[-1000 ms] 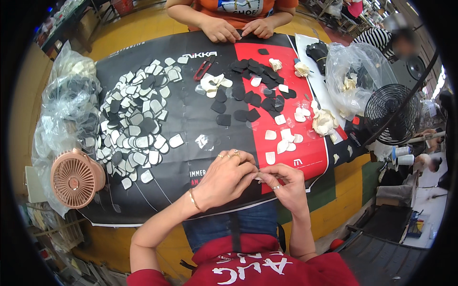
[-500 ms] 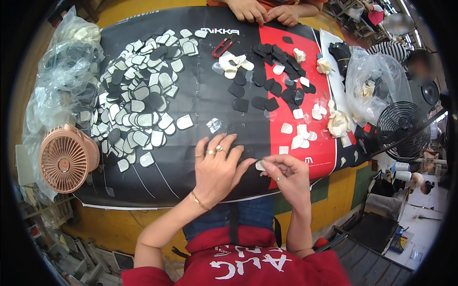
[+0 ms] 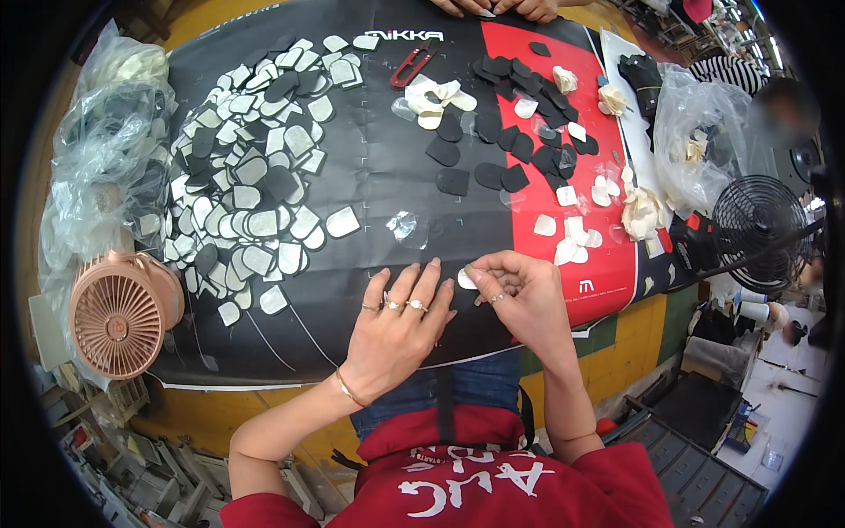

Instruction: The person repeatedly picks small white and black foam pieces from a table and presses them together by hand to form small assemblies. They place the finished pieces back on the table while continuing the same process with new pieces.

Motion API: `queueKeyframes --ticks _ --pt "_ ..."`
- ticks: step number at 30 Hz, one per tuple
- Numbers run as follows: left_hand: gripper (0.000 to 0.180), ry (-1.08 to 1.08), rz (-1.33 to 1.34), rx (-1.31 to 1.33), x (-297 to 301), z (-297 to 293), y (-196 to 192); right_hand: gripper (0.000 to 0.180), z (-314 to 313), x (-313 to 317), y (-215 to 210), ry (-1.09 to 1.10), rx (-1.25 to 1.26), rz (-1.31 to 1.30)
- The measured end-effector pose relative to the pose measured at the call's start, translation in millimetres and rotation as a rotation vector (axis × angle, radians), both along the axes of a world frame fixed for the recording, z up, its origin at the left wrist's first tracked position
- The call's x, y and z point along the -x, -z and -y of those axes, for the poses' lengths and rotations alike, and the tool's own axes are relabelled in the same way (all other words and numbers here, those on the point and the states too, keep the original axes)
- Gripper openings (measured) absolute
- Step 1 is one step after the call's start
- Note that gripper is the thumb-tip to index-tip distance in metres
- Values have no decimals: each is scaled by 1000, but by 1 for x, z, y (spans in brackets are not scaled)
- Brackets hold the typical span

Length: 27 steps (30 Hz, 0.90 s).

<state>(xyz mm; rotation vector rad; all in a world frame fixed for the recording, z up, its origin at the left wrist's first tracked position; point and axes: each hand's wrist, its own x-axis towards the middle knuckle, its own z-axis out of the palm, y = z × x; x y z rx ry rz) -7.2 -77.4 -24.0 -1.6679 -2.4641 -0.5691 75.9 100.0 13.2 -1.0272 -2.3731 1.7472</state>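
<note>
My left hand lies on the black part of the mat, fingers stretched out and a little apart, with nothing seen in it. Just to its right, my right hand pinches a small white rounded patch between thumb and fingertips, low over the mat. Beyond my left hand is a crumpled bit of clear film. A large heap of pale-faced patches with dark edges spreads to the left. Black patches and loose white pieces lie to the right.
Red thread snips lie at the far middle beside cream pieces. A pink fan and clear bags stand at left; a black fan and another bag at right. Another person's hands rest at the far edge.
My right hand has moved slightly away from me with the white patch in its pinch. My left thumb has drawn in from the patch. The whole view has shifted a little.
</note>
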Motion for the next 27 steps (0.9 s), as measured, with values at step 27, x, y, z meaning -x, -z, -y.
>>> queueKeyframes --ticks 27 --pt "43 35 -17 69 1 -3 -4 11 19 -1 2 54 -241 -90"
